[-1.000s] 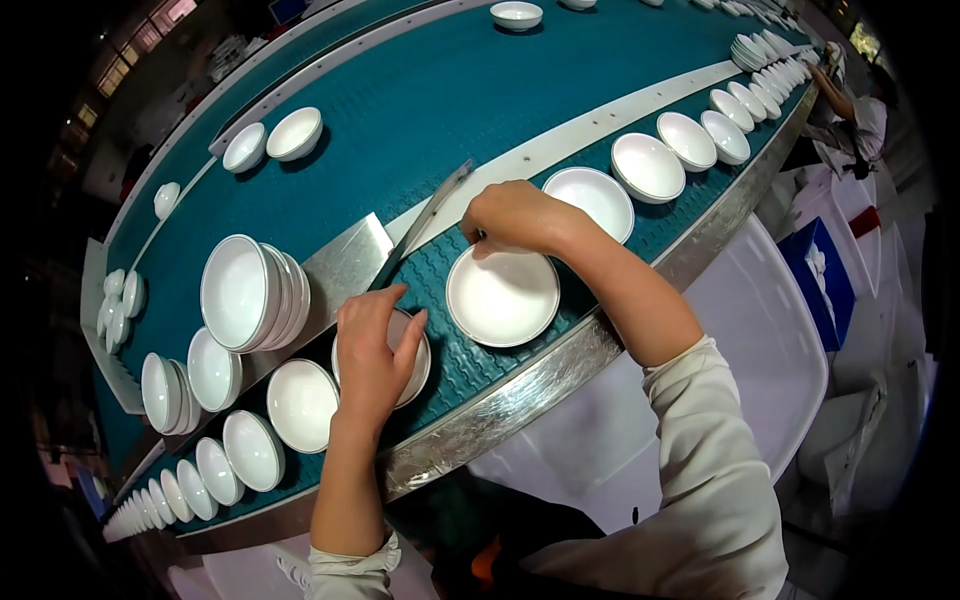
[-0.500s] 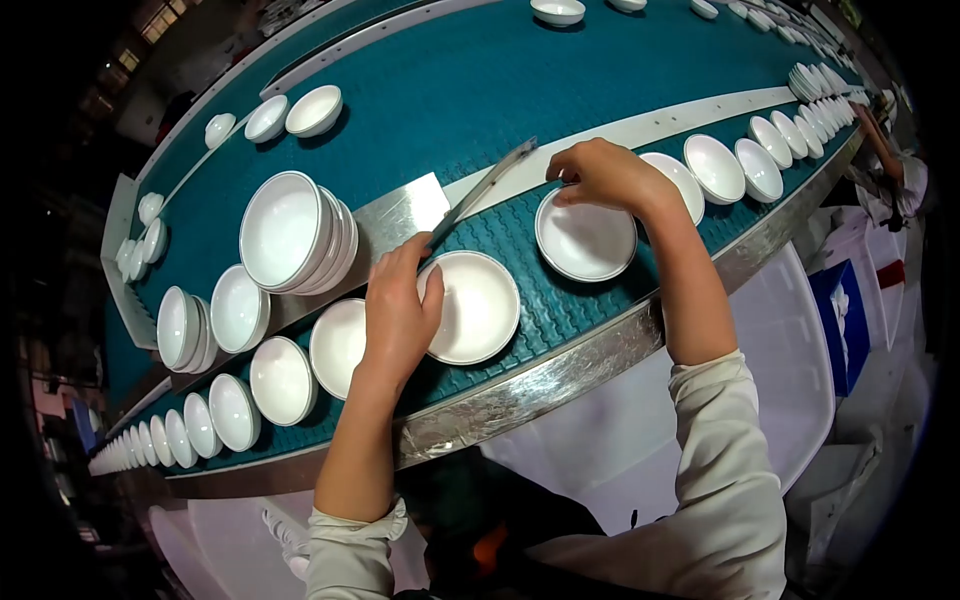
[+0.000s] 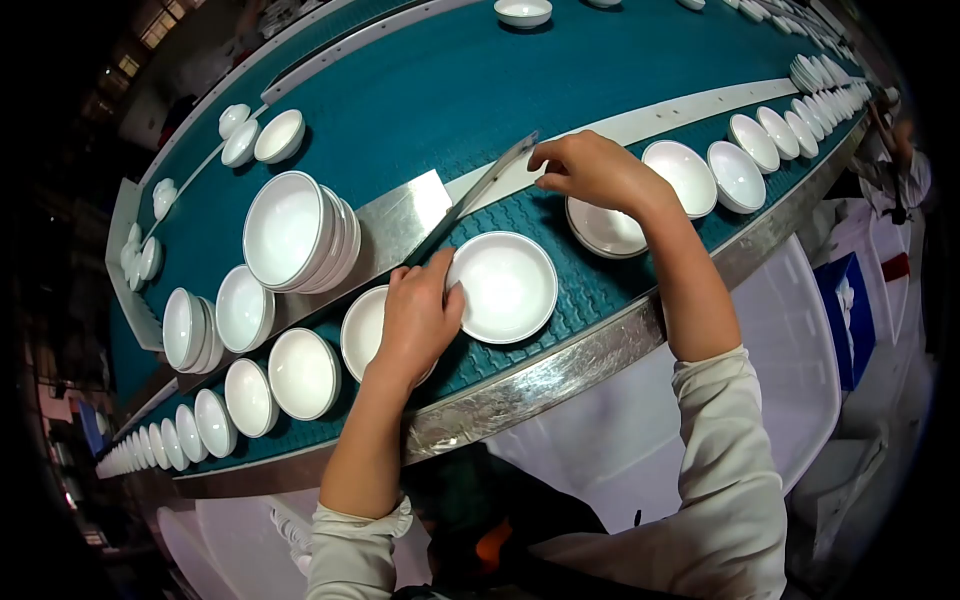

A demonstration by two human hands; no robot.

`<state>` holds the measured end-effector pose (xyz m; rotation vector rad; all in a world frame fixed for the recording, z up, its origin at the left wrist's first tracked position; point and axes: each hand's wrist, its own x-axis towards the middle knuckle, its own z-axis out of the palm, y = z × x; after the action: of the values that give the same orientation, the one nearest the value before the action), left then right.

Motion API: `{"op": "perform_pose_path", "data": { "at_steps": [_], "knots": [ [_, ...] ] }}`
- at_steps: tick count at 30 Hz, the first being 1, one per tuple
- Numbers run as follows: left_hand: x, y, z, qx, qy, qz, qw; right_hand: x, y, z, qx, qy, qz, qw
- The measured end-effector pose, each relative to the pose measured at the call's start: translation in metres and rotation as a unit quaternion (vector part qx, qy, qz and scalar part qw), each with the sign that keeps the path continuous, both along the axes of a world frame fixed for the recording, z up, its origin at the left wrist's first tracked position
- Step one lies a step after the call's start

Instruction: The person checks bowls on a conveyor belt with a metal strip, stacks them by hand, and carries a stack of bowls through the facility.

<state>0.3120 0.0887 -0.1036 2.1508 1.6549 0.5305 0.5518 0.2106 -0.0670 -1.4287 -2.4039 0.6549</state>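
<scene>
My left hand [image 3: 418, 318] is at the left rim of a white round bowl [image 3: 505, 287] on the ribbed green belt [image 3: 580, 292]. Its fingers are bent and parted, with the thumb at the rim; whether they press on it I cannot tell. Partly behind this hand is another white bowl [image 3: 362, 330]. My right hand [image 3: 600, 172] hovers over the upper edge of a further white bowl [image 3: 608, 232] and hides part of it. Thumb and forefinger there are apart with nothing between them.
A stack of bowls [image 3: 285, 230] stands on a metal plate [image 3: 405, 215] left of a slanted metal bar [image 3: 497, 175]. Rows of bowls run along the belt both ways. A wide green belt [image 3: 430, 100] lies beyond, and a metal edge [image 3: 530, 375] in front. A blue box [image 3: 840, 315] is at right.
Bowls on the near belt have shifted right; those on the far belt have shifted left. My right hand has drawn up out of its bowl. My left hand has moved slightly right.
</scene>
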Motion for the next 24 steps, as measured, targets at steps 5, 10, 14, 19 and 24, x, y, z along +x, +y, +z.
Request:
{"op": "perform_pose_path", "data": {
  "at_steps": [5,10,14,19,24],
  "knots": [
    [-0.004,0.001,0.002,0.034,-0.001,0.024,0.999,0.022,0.015,-0.008,-0.024,-0.054,-0.037,0.998],
    [0.003,0.003,0.009,0.141,-0.052,0.018,0.989,0.004,0.009,-0.013,-0.013,-0.163,0.053,0.985],
    [0.009,0.001,0.012,0.133,-0.048,0.0,0.99,-0.015,-0.004,-0.011,-0.081,0.005,0.119,0.99],
    [0.002,-0.001,0.001,0.015,0.018,0.008,1.0,0.001,0.004,-0.002,-0.023,0.022,0.001,0.999],
    [-0.012,0.004,-0.001,0.038,-0.007,0.023,0.999,0.025,0.018,-0.007,-0.072,-0.083,-0.01,0.994]
  ]
}}
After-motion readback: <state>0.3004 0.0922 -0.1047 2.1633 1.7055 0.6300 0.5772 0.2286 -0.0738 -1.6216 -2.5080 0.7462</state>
